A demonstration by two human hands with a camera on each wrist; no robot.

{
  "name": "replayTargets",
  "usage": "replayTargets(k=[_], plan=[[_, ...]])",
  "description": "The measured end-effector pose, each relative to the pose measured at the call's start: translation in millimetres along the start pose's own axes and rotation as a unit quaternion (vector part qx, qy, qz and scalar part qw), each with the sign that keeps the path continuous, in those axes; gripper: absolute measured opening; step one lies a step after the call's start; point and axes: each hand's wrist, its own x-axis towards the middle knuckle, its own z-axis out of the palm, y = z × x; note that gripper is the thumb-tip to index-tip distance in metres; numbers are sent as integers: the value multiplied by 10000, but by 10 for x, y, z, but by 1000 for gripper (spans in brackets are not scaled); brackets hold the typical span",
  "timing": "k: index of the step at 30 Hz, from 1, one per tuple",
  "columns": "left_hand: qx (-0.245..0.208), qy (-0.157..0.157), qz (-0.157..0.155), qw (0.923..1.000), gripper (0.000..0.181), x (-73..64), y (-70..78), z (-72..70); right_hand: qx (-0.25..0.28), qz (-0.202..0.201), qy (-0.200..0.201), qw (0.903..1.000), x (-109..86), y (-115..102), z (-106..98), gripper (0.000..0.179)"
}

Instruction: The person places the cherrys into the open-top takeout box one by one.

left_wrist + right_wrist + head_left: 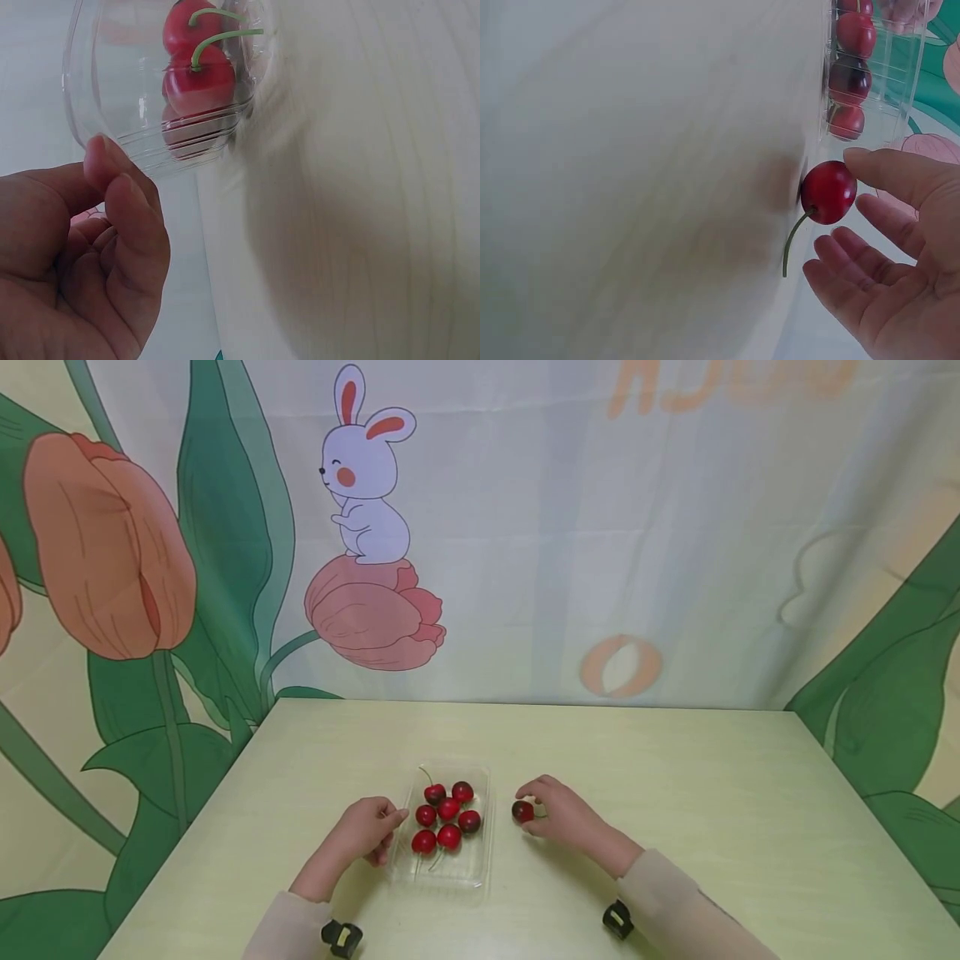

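Note:
A clear plastic box (pixel 480 868) lies on the table with several red cherries (pixel 448 837) in it, some with green stems. At its left side, my left hand (pixel 367 828) pinches the rim between thumb and forefinger, its other fingers curled in. To the right of the box, a single dark red cherry (pixel 829 192) with a green stem rests on the table. Around that cherry my right hand (pixel 558 814) is spread, one fingertip at or very near its surface and the remaining fingers loosely apart.
The pale wooden table (pixel 675 760) extends behind and to both sides of the hands. A curtain (pixel 525 527) printed with tulips and a rabbit hangs behind its far edge. Black wrist devices (pixel 618 920) sit below both sleeves.

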Motion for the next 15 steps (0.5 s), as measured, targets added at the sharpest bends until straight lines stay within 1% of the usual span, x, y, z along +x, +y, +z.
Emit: replayTargets(k=[8,15], plan=[[0,-21,-8,10000,26,0,14,-1,2,109,-67,9999,43,12,10,39],[59,-4,6,10000,27,-7,15,-1,-4,305,-134,9994,114,48,61,36]])
